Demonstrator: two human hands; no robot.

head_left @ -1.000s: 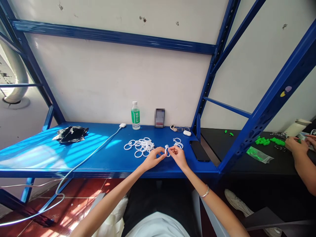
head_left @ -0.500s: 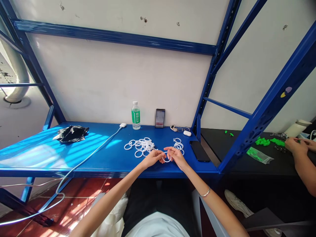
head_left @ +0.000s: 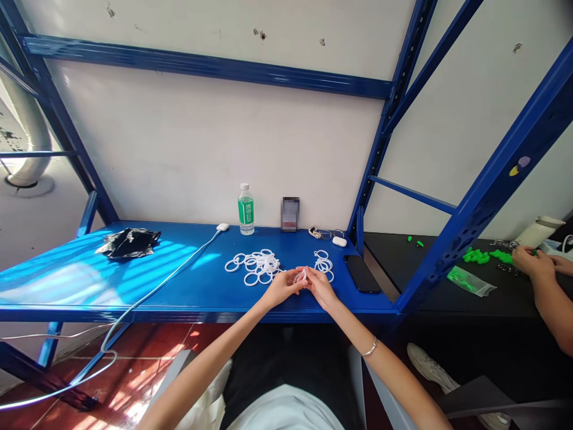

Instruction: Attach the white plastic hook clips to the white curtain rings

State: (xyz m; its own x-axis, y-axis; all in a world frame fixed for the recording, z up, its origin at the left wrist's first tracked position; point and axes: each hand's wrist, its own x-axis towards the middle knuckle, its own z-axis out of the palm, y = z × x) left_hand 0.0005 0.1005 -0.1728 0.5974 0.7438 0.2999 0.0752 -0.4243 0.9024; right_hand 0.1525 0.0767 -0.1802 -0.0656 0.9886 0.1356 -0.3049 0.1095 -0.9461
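Between my fingers, above the front part of the blue table (head_left: 192,298), is a white plastic ring (head_left: 304,275). My left hand (head_left: 285,285) pinches it from the left. My right hand (head_left: 319,285) grips it from the right, and the fingertips of both hands nearly meet. Part of the ring is hidden by the fingers. A loose pile of white rings (head_left: 251,278) lies just beyond and left of my left hand. Behind my right hand lies a smaller group of white rings (head_left: 324,263).
A water bottle (head_left: 246,210) and a small upright device (head_left: 290,214) stand along the wall. A black phone (head_left: 362,275) lies at the right. On the left are a crumpled black bag (head_left: 129,243) and a white cable (head_left: 165,280). Another person's hands (head_left: 535,263) handle green pieces on the black table.
My hands have drawn closer together, and the ring between them has turned and lifted slightly, more covered by fingers. The rings on the table have stayed put.
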